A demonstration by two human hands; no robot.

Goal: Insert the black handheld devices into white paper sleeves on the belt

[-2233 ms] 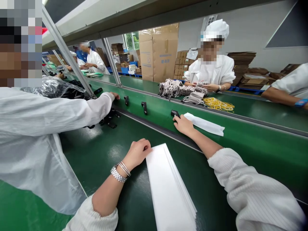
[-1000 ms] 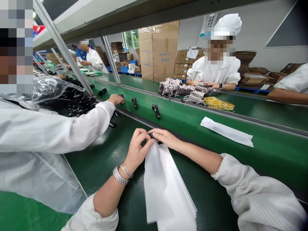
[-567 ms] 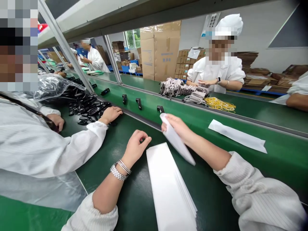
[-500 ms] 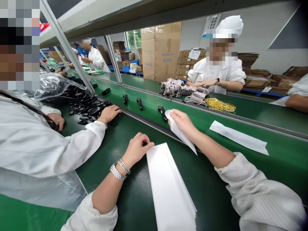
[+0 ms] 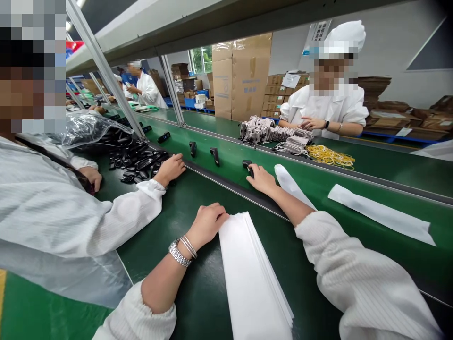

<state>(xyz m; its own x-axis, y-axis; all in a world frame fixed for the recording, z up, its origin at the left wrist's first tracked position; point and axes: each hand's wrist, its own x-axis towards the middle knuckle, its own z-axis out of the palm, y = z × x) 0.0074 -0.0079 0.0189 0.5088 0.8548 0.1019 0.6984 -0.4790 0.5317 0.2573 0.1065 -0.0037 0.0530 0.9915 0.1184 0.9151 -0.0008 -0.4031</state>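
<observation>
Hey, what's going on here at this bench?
People in white coats work along a green conveyor. The person's left hand rests on the end of a stack of white sheets, and the right hand is at a black clip on the belt's rail, beside a white strip. Another strip lies farther along. A co-worker's hand is next to a pile of black parts. Across the belt, a capped co-worker faces bundled loops and yellow rubber bands.

Right hand: released the sheet, now at a black clip, probably touching it.
Sheet: now lying on the belt.
Other strip: moved further right.
</observation>
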